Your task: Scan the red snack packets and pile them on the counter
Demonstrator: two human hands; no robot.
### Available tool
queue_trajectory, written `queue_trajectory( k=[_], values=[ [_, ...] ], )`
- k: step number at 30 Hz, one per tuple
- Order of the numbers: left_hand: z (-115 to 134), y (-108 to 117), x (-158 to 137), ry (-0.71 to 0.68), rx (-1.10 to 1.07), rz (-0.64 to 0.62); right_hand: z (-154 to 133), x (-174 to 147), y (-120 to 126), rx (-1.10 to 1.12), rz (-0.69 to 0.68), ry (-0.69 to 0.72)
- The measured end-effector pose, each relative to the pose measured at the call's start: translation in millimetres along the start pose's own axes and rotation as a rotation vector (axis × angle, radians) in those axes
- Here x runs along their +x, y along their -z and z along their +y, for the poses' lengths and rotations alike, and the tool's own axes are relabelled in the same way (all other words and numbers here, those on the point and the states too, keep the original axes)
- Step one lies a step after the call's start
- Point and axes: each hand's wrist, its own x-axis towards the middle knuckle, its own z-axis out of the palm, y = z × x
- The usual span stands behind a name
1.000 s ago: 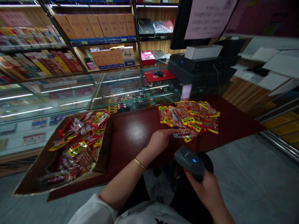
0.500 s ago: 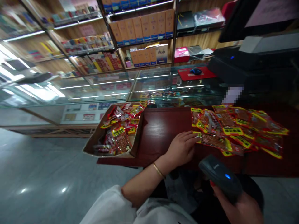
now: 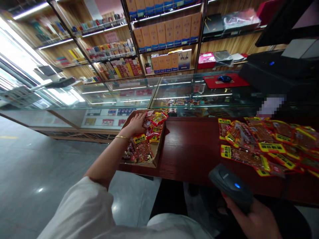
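My left hand [image 3: 137, 124] reaches into the cardboard box [image 3: 154, 162] at the left end of the counter. Its fingers are stretched out over the snack packets [image 3: 143, 146] inside; no packet shows clearly in its grasp. A gold bangle circles that wrist. Low at the right, my right hand [image 3: 259, 215] is wrapped round a dark barcode scanner [image 3: 231, 186] with a lit blue light. The scanner points up and left, in front of the counter's edge. A spread pile of red and yellow snack packets [image 3: 261, 136] lies on the right of the counter.
The dark red wooden counter [image 3: 186, 146] meets a glass display case [image 3: 184, 88] behind it. On the glass rest a red mouse pad [image 3: 211, 82] with a mouse [image 3: 224, 78]. Black checkout equipment [image 3: 271, 73] stands at right. Stocked shelves [image 3: 169, 46] line the back wall.
My left hand has moved left from a packet at the pile's edge to the box. My right hand keeps hold of the scanner. The camera view has turned somewhat left.
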Motion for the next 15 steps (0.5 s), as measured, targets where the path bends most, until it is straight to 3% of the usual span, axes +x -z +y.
queue_trajectory(
  k=[2,4,7,12,15],
  values=[
    [2.5,-1.1,0.3,0.003,0.014,-0.043,1.3,-2.8,-0.4,-0.002,0.003,-0.004],
    [9.5,0.9,-7.8,-0.005,0.034,-0.007,3.5,-5.0,-0.1,0.002,-0.011,-0.019],
    [20.2,6.0,-29.1,-0.005,0.095,0.051,8.2,-7.0,0.2,0.017,-0.042,-0.039],
    [34.0,8.5,-74.7,-0.040,0.078,0.028,9.3,-5.1,1.2,0.047,-0.052,-0.060],
    [44.8,10.4,-105.8,-0.024,-0.018,0.161,5.5,-2.7,3.1,0.074,-0.044,-0.064]
  ],
)
